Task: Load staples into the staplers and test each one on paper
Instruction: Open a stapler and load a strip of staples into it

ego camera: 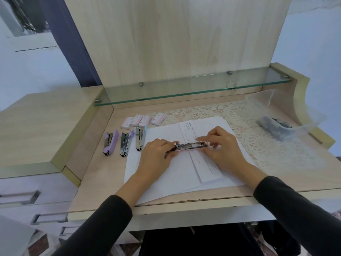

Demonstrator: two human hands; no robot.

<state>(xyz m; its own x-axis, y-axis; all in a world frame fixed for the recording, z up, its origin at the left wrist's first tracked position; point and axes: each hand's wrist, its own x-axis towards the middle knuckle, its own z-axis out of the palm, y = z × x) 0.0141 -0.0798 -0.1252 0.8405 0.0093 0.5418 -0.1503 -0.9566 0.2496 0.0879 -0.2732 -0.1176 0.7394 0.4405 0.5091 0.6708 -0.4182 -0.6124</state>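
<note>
The left hand [156, 154] and right hand [224, 146] held an open stapler [191, 145] over white paper [166, 176] on the worktop [103, 182]. Three more staplers [125, 145] lay nearby.

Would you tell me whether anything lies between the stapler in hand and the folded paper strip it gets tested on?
Nothing visible does. The stapler, gripped by the left hand and held at its front by the right hand, already lies across the folded paper strip.

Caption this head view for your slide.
Left hand and right hand hold an opened stapler over folded paper beside three staplers.
</note>
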